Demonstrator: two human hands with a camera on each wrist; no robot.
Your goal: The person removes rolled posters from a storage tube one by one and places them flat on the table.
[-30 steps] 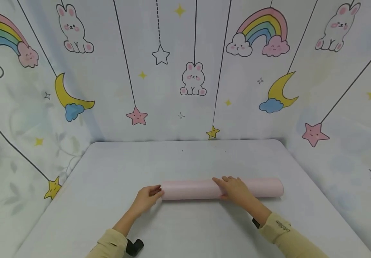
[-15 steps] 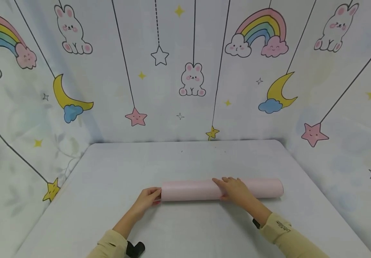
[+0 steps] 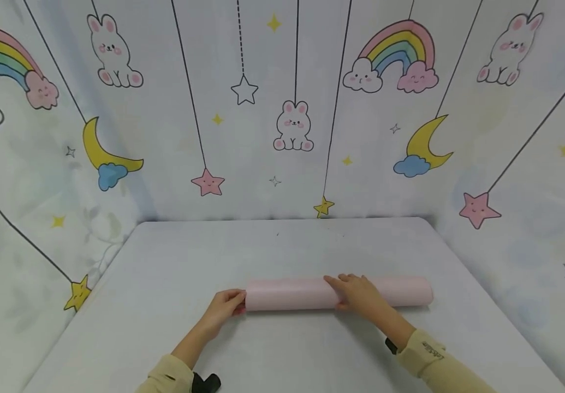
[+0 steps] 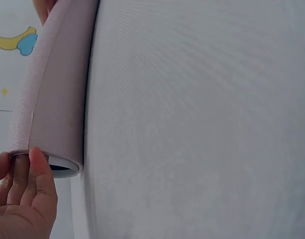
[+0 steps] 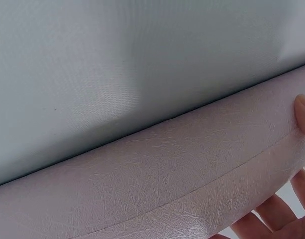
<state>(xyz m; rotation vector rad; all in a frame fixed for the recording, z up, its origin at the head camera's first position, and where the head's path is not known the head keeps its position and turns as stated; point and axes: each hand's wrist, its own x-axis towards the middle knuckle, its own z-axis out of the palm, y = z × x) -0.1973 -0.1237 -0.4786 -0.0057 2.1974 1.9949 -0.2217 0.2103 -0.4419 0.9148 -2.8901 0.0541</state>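
Note:
A rolled-up pale pink sheet [image 3: 289, 295] with a leather-like grain lies crosswise on the white table. My left hand [image 3: 220, 311] pinches the rim at its left end. In the left wrist view, the fingers [image 4: 39, 164] and thumb hold the edge beside a visible seam, and the hollow end of the roll [image 4: 63, 99] shows. Over the right half, my right hand [image 3: 361, 297] grips the roll, thumb on the near side and fingers over the far side. The right wrist view shows the thumb [image 5: 303, 112] against the grained surface, with a seam running lengthwise.
The white table [image 3: 282, 251] meets a back wall [image 3: 243, 136] and side walls printed with rabbits, stars, moons and rainbows. A black wrist-worn device [image 3: 206, 383] sits by the left sleeve [image 3: 168, 374].
My left fingers have closed from a looser touch to a pinch on the roll's left rim. My right hand has stayed in its place on the roll. The head view has tilted slightly.

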